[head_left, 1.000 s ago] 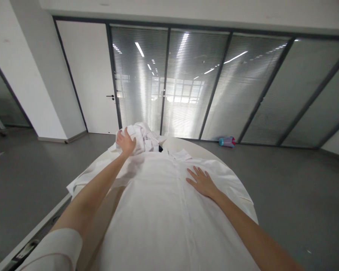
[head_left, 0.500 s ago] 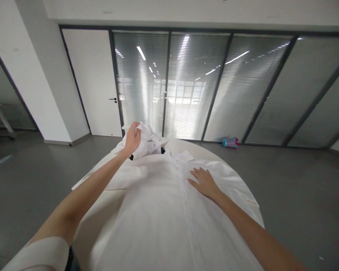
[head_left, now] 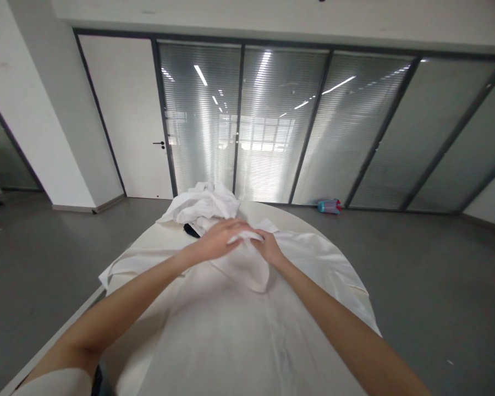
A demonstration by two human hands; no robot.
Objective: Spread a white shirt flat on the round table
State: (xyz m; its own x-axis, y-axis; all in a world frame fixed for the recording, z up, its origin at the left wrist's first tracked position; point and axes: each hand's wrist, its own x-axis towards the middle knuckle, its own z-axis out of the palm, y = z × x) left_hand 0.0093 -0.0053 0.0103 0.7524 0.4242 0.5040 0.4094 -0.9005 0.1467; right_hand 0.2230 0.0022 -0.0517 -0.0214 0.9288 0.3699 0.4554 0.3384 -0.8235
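A white shirt (head_left: 239, 330) lies spread over the round table (head_left: 136, 352), its sleeves reaching out to both sides. My left hand (head_left: 220, 239) and my right hand (head_left: 268, 245) are close together near the collar end. Between them they pinch a bit of white cloth (head_left: 247, 269), which is lifted and hangs down over the shirt. The fingers of both hands are closed on it. Behind my left hand sits a crumpled pile of white cloth (head_left: 204, 206) with a black patch (head_left: 191, 230) at its lower edge.
Beyond the table are a white door (head_left: 127, 115) and a glass partition (head_left: 268, 121) with blinds. A blue and red object (head_left: 329, 206) lies on the grey floor at its foot. A wall column (head_left: 53, 110) stands at the left.
My left hand has left the crumpled pile and come right and nearer. My right hand has moved left from lying flat on the shirt. Both now grip raised white cloth.
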